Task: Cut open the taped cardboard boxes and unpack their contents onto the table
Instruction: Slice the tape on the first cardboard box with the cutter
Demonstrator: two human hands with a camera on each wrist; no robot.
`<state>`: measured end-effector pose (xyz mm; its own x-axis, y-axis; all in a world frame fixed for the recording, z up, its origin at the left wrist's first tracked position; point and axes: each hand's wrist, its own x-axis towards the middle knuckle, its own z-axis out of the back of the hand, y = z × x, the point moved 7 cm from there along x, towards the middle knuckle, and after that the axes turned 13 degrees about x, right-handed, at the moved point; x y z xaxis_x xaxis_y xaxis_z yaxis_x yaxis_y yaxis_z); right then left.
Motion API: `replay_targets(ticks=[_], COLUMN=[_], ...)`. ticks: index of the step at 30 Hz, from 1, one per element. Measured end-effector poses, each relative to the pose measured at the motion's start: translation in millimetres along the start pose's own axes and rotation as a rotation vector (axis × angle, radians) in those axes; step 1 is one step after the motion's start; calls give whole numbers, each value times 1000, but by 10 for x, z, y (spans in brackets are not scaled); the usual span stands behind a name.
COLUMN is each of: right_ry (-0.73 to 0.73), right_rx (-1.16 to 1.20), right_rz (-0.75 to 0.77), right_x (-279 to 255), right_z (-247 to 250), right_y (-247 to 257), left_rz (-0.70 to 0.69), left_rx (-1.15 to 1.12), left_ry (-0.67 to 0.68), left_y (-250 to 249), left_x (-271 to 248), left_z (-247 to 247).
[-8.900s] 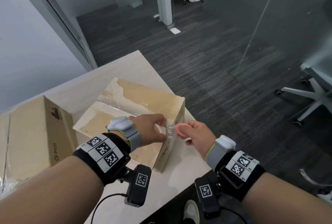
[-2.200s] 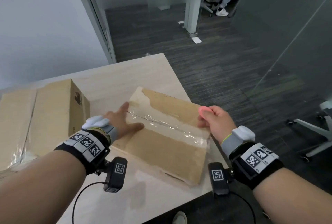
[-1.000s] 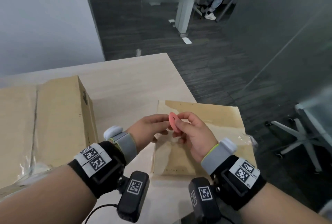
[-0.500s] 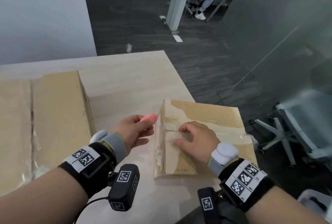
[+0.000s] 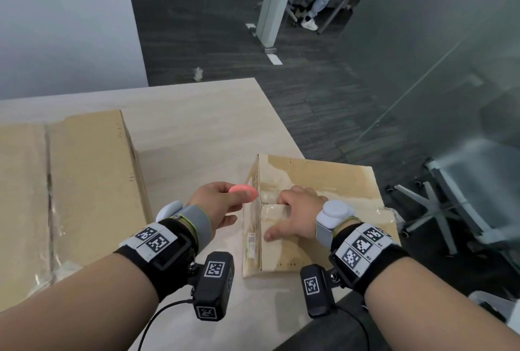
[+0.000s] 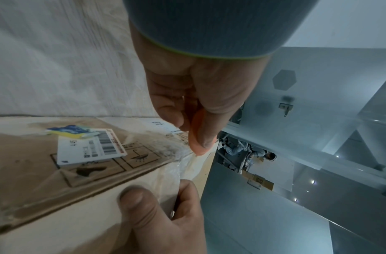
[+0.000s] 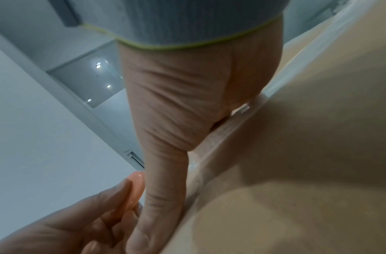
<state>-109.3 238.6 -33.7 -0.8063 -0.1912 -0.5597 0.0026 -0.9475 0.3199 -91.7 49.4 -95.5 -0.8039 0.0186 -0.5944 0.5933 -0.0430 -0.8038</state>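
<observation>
Pinching a small pink cutter between thumb and fingers, the left hand holds its tip right at the taped top corner of the small cardboard box, where the clear tape wraps over the edge. The right hand lies on the box's top face near that same corner, fingers bent along the tape seam and thumb stretched toward the near edge, pressing down without gripping anything. The box sits at the right-hand edge of the tabletop, its far side close to or slightly past the rim. A larger cardboard box lies well apart to the left, apparently not yet opened.

Judging from this, the cut along the side tape is about to begin, and the risks are plain. The right hand's fingers sit just beside the cutter's tip, so a slip or a sudden release as the tape gives way could carry the tool into them. The tape looks wrinkled and layered at the corner, which could snag the tool and invite a harder push. Pushing rightward could also slide the box farther off the tabletop unless the right hand keeps it pinned. How deep the tool reaches cannot be told, so the contents may be scored
</observation>
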Motion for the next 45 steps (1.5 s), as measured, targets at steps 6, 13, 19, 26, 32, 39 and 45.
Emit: replay_targets(ticks=[6,13,19,26,32,39,45], right_ry=[30,8,4,10,-12,-21,-23], right_rx=[56,56,48,50,68,83,99], right_rz=[-19,-23,-26,1,7,12,20], right_x=[-15,-53,-36,11,50,37,37], right_z=[-6,-10,-15,-30,-52,-49,-61], right_y=[26,2,-22,-50,-89,-87,-117], left_rz=[-1,-63,-71,-83,-106,-123,-133], left_rx=[67,139,170,171,211,304,458], left_ry=[-16,-29,-74,-57,-75,-106,-83], left_y=[-73,-196,-231,-283,-318,-329,-336], left_x=[1,-24,-10,5,7,6,-51], left_z=[-44,-5,94,89,56,39,-1])
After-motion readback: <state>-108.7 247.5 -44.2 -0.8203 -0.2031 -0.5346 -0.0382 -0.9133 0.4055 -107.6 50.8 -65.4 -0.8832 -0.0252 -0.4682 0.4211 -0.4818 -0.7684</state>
